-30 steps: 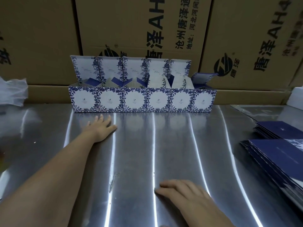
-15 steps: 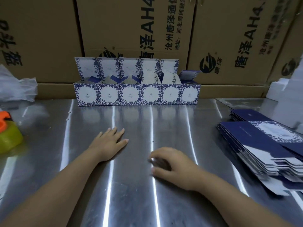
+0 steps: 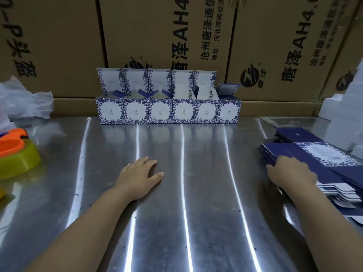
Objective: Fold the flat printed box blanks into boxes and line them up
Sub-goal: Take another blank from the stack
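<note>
The stack of flat blue-and-white box blanks (image 3: 322, 163) lay at the right edge of the worktop (image 3: 196, 203), fanned slightly, with a second, smaller pile of blanks (image 3: 294, 134) just behind it. The right hand (image 3: 290, 171) rested against the near left corner of the stack, its fingers (image 3: 282, 160) touching the edges of the top blanks; the hand was blurred, so whether those fingers pinched a blank or only lay on it could not be told. The left hand (image 3: 139, 177) lay palm down on the bare steel near the middle, fingers (image 3: 151, 163) straight and close together, thumb spread, holding nothing. At the back of the worktop six folded boxes (image 3: 169, 111) stood side by side in a touching row, lids up, against large brown cartons (image 3: 167, 36). White foam blocks (image 3: 343, 118) sat at the far right. On the left were a crumpled clear plastic bag (image 3: 23, 103) and an orange and yellow-green plastic object (image 3: 17, 156).
</note>
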